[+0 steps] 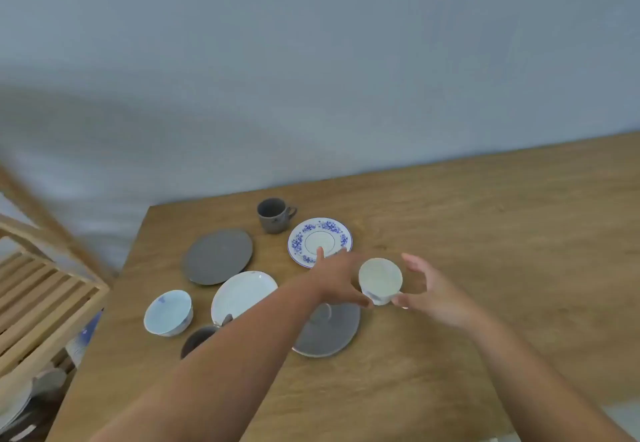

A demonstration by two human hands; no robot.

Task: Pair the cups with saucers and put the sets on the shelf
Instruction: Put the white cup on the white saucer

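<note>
A white cup (380, 280) with blue marks is tilted toward me just above the table (502, 233), between my two hands. My right hand (431, 291) pinches it low on its right side by the handle, fingers spread. My left hand (337, 277) reaches across palm down, thumb against the cup's lower left, fingertips over the blue-flowered saucer (320, 239). A grey cup (276, 215) stands behind that saucer. Two grey saucers (219, 256) (332, 334), a white saucer (242, 294), a white and blue cup (168, 311) and a half-hidden grey cup (197, 341) lie to the left and near.
A slatted wooden shelf (45, 296) stands off the table's left edge, with some crockery blurred on a lower level (20, 403). A grey wall runs behind the table. The table's right half is bare wood.
</note>
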